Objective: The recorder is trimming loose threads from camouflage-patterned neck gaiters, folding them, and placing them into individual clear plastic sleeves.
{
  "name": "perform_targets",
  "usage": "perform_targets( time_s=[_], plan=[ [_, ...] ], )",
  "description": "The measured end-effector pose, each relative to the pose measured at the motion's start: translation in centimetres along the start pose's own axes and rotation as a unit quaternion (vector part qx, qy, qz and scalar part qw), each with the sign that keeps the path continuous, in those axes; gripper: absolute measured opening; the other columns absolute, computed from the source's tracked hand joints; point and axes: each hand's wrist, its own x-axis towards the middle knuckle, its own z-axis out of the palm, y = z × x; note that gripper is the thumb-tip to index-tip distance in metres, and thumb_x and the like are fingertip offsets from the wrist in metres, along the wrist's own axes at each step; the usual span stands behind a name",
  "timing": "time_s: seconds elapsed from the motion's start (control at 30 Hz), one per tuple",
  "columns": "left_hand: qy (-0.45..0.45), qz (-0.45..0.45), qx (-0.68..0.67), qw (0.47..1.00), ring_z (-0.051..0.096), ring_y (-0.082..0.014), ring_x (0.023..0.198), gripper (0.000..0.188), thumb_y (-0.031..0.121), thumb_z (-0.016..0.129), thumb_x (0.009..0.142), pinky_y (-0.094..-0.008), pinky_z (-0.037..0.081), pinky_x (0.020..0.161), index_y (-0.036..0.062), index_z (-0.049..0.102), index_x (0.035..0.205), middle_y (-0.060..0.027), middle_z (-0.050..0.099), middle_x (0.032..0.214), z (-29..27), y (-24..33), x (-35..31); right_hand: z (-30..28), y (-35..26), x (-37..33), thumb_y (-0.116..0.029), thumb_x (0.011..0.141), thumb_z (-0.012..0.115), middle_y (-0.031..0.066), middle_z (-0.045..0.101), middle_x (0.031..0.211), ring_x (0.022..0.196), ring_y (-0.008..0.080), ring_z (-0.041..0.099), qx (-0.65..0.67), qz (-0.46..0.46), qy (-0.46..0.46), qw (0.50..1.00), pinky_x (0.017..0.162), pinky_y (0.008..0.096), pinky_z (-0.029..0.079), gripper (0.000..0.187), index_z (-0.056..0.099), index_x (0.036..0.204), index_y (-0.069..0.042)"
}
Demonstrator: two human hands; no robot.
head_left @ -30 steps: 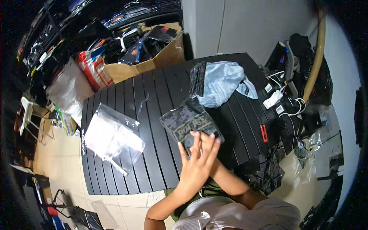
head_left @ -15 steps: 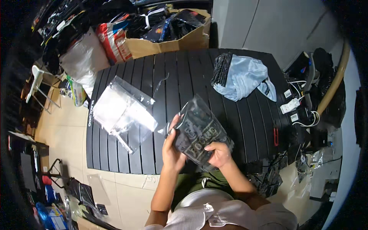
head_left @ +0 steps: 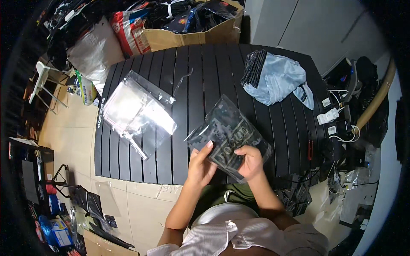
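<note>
The camouflage packet [head_left: 226,128] is sitting in both hands over the near side of the black slatted table [head_left: 213,81], its clear film catching light. It's looking light and flexible, probably slippery, so opposite edges are seemingly offering the surest hold. The left hand [head_left: 200,167] is grasping its near-left edge, thumb on top; the right hand [head_left: 251,164] is clasping the near-right part, thumb pointing inward.

both hands [head_left: 250,164] grip near each other, thumbs [head_left: 248,150] uppermost, forearms [head_left: 183,207] angled inward.
</note>
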Motion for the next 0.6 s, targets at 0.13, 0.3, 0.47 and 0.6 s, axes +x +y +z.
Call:
perform_targets(
  time_s=[0.13,0.3,0.47,0.6],
  plan=[
    [0.02,-0.035,-0.07,0.997,0.054,-0.0236,0.105,0.039,0.008,0.05,0.086,-0.0387,0.043,0.092,0.0005,0.041,0.123,-0.0126,0.053,0.116,-1.7,0.1,0.4,-0.1,0.2,-1.7,0.003,0.071,0.043,0.0188,0.054,0.115,0.105,0.029,0.054,-0.047,-0.014,0.014,0.999,0.093,0.0423,0.042,0.048,0.045,0.119,0.004],
    [-0.039,-0.053,-0.123,0.99,0.052,-0.0251,0.108,0.052,0.007,0.049,0.086,-0.0397,0.042,0.094,0.0058,0.029,0.134,-0.0141,0.046,0.124,-0.3,0.8,0.1,0.0,-0.1,-5.0,0.006,0.067,0.041,0.0208,0.045,0.125,0.118,0.0349,0.043,0.029,-0.04,0.006,0.999,0.1,0.0488,0.032,0.06,0.035,0.127,0.006],
    [0.02,-0.118,-0.118,0.986,0.057,-0.0216,0.098,0.033,0.003,0.052,0.084,-0.0351,0.046,0.087,-0.0039,0.045,0.115,-0.0139,0.056,0.109,-2.3,-1.0,-0.1,-0.1,-0.5,-3.8,0.006,0.072,0.048,0.0108,0.061,0.101,0.091,0.0225,0.058,-0.045,-0.034,0.124,0.991,0.081,0.0334,0.046,0.033,0.054,0.103,0.001],
    [0.031,-0.1,-0.109,0.988,0.056,-0.0275,0.101,0.031,0.006,0.052,0.084,-0.0393,0.042,0.092,-0.009,0.047,0.111,-0.0196,0.057,0.108,-2.4,-1.2,-0.3,0.5,-0.1,-3.3,0.006,0.071,0.048,0.0109,0.06,0.102,0.091,0.0228,0.059,-0.075,-0.052,0.145,0.985,0.08,0.0325,0.046,0.031,0.054,0.102,0.001]
  ],
)
